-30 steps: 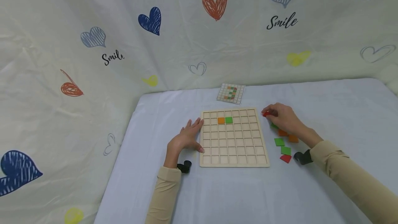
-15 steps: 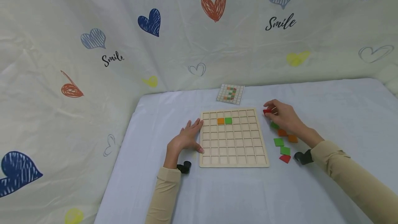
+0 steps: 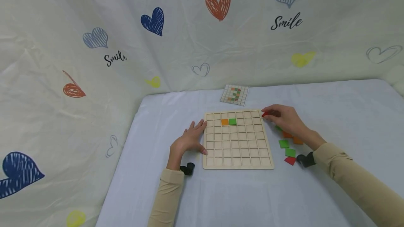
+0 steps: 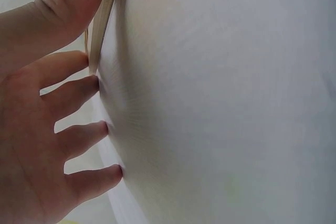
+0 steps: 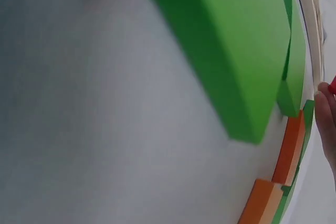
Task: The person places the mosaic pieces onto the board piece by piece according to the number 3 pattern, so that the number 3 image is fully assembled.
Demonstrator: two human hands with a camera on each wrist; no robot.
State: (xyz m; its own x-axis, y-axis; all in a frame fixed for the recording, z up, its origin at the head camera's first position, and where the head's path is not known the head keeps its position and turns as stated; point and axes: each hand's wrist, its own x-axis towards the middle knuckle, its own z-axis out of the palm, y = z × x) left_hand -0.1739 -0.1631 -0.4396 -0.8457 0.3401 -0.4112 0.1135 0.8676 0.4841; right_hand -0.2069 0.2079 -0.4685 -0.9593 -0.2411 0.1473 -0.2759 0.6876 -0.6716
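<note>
A square wooden grid board [image 3: 238,144] lies on the white table. One orange tile [image 3: 224,122] and one green tile [image 3: 232,122] sit side by side in its second row from the top. My left hand [image 3: 189,139] rests with spread fingers at the board's left edge, thumb lower down; the left wrist view shows the thumb [image 4: 68,14] by the board's side. At the board's upper right corner, my right hand [image 3: 285,118] pinches a small red tile [image 3: 265,114] between thumb and fingertips. In the right wrist view, only part of that hand [image 5: 326,124] shows at the right edge.
Right of the board lie loose tiles: green ones [image 3: 284,144], orange ones [image 3: 298,140] and a red one [image 3: 290,160] with a curved edge. A pattern card [image 3: 235,95] lies behind the board. Black wrist cameras [image 3: 306,160] sit at both wrists. A heart-printed cloth [image 3: 176,45] hangs behind.
My right hand lifted slightly with the red tile, then moved left to the board's upper right corner. My left hand has stayed at the board's left edge.
</note>
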